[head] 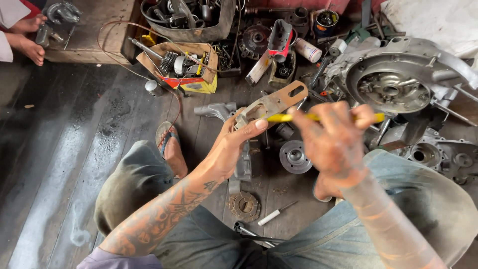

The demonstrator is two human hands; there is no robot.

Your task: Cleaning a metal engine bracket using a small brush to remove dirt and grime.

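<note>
the left hand [234, 144] is closed around the lower end of a flat metal bracket [273, 103], thumb pressed on its near face. from that grip the bracket's long axis runs up and away to the right, its slotted end the farthest point from the palm. the right hand [333, 137] is wrapped tight on a yellow-handled tool [368, 118], which lies almost level; its handle sticks out to the right of the fist and the rest runs left, crossing to meet the bracket just above the left thumb. so the two long axes cross at a shallow angle, tool under the bracket's raised end. both hands are close together, the left one actually on the bracket. beyond the right fist, farther off, sits a large engine casing [398, 82]; below the hands a round gear [244, 205] lies on the wooden floor [74, 149].
</note>
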